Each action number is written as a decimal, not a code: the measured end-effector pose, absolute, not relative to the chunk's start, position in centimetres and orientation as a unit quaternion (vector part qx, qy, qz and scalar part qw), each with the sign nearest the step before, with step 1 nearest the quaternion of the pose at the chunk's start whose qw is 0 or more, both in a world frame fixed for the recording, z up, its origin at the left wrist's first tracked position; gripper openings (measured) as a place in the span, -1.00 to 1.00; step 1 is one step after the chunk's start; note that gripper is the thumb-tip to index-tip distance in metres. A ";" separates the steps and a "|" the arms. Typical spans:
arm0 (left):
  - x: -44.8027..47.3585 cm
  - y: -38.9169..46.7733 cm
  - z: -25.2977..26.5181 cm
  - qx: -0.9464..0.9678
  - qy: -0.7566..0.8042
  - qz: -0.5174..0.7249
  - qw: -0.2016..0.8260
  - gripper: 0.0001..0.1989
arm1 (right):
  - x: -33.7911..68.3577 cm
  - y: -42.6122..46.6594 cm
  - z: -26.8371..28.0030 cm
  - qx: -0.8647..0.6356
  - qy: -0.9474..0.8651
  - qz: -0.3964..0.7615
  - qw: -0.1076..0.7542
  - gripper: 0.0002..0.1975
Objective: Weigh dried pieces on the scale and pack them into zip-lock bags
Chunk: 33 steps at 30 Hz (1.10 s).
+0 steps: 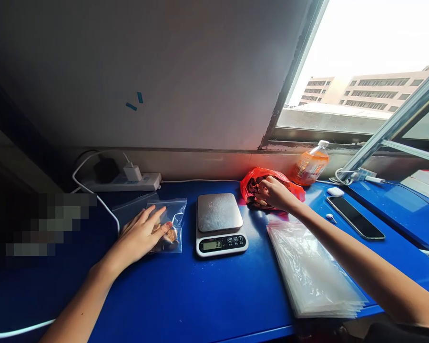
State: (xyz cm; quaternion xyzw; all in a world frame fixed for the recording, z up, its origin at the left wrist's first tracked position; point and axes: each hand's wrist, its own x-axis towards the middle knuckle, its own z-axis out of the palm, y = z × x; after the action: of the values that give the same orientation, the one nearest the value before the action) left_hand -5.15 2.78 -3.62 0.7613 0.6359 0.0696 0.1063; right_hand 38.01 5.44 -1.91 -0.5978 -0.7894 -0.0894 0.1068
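My left hand (140, 234) lies with its fingers spread over clear zip-lock bags (178, 214). A light brown dried piece (170, 235) shows through the plastic beside my thumb. My right hand (273, 192) reaches into an open red plastic bag (259, 172) of dark brown dried pieces (253, 202). Its fingers are curled down among them, and what they grip is hidden. Between my hands stands a kitchen scale (219, 214) with a bare metal plate; its display reads 0.0.
Below my right forearm lies a stack of clear plastic bags (311, 267). An orange drink bottle (310, 164), a phone (355, 217), an earbud (331, 218) and its case (335, 191) are at the right. A power strip (150, 181) with a white cable lies back left.
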 end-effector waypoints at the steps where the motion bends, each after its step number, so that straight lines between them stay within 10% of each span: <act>1: -5.1 2.8 -3.6 0.760 0.637 0.071 0.107 -0.32 | 37.9 5.4 -1.7 -0.599 -0.787 -0.093 0.114 -0.86; 15: -4.8 3.1 -3.5 0.754 0.642 0.077 0.115 -0.34 | 36.6 3.9 -2.4 -0.583 -0.810 -0.071 0.009 -0.48; 33: -4.8 2.7 -3.4 0.748 0.646 0.087 0.125 -0.32 | 36.6 6.3 -0.6 -0.593 -0.792 -0.026 0.139 -0.80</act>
State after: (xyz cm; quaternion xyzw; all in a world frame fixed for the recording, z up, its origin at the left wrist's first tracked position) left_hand -4.83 2.71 -3.39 0.7483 0.6456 0.0871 0.1247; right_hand 36.60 6.34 -0.63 -0.5935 -0.7923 -0.0258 0.1390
